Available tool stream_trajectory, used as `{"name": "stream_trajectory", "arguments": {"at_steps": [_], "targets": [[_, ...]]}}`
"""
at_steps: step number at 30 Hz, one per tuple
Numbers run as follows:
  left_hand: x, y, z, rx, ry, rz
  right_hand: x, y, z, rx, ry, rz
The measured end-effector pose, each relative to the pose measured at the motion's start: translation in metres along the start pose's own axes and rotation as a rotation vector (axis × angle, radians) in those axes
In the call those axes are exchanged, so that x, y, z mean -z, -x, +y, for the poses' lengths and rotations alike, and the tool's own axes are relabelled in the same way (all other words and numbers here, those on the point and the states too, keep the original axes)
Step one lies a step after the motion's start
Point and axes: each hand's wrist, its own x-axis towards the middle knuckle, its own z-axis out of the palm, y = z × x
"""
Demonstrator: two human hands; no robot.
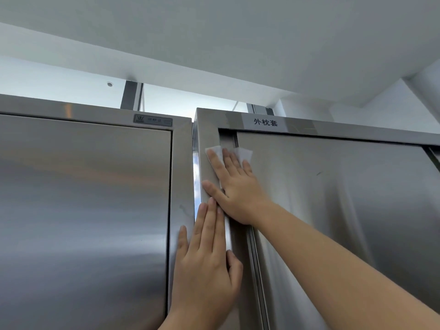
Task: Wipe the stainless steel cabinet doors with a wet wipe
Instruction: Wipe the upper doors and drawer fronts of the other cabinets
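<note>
White wipe [245, 154]: flat under the right fingers, corners sticking out past the fingertips on both sides; high up near the top left corner of the right cabinet.
Right fingers [214, 161]: straight, spread, pressing the wipe on the metal; not curled round anything.
Right thumb: stretched out to the left, tip on the frame post's corner, just above the left fingertips.
Right hand [238, 189]: palm flat, spans from the frame post [209, 136] across a dark slot to the edge of the right cabinet door [333, 210]; bare forearm runs off to the lower right.
Left fingers [209, 225]: straight, close together, lying flat along the same post's corner, pointing up.
Left little finger: set apart to the left, resting on the left cabinet's frame.
Left thumb: on the right side of the post, slightly bent against it.
Left hand [207, 270]: open-flat, holds nothing, bridges the gap [195, 172] between the two cabinets, below the right hand.
Left cabinet door [83, 210]: brushed steel, closed, left of both hands.
Label [265, 121]: white strip with dark characters, taped on the right cabinet's top rail, above the right hand.
Plate [152, 120]: small, on the left cabinet's top rail; text too small to read.
Ceiling [214, 44]: white, above both cabinets.
</note>
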Motion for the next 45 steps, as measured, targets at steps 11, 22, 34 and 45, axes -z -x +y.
{"name": "stream_trajectory", "arguments": {"at_steps": [11,22,34,45], "targets": [[0.003,0.008,0.001,-0.017,0.032,-0.031,0.009,-0.019,0.002,-0.027,0.022,-0.014],[0.015,0.025,0.002,-0.054,-0.147,-0.179,0.014,-0.036,0.007,-0.006,0.035,-0.046],[0.029,0.058,-0.012,-0.202,-0.299,-0.204,-0.008,0.021,0.000,0.065,-0.003,-0.034],[0.034,0.067,-0.008,-0.175,-0.267,-0.229,-0.028,0.071,-0.011,0.103,-0.036,0.027]]}}
